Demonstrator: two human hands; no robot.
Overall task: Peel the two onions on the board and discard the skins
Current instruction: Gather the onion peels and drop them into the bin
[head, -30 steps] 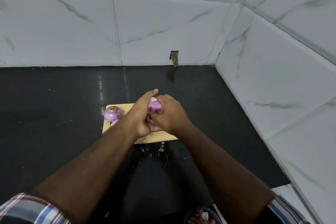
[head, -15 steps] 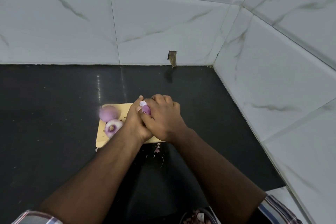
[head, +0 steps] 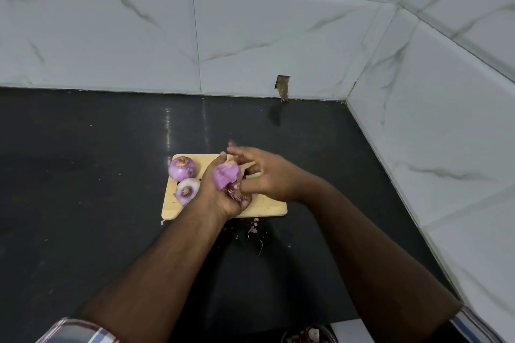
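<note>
Head view: right hand has opened off the onion skins.

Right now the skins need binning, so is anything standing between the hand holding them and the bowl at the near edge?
Nothing visible does. The left hand holds purple onion skins above the wooden board; only bare black countertop and small scraps lie before the dark scrap bowl.

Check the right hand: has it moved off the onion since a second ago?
Yes. The right hand has opened and drawn rightward over the cutting board, away from the onion in the left hand.
</note>
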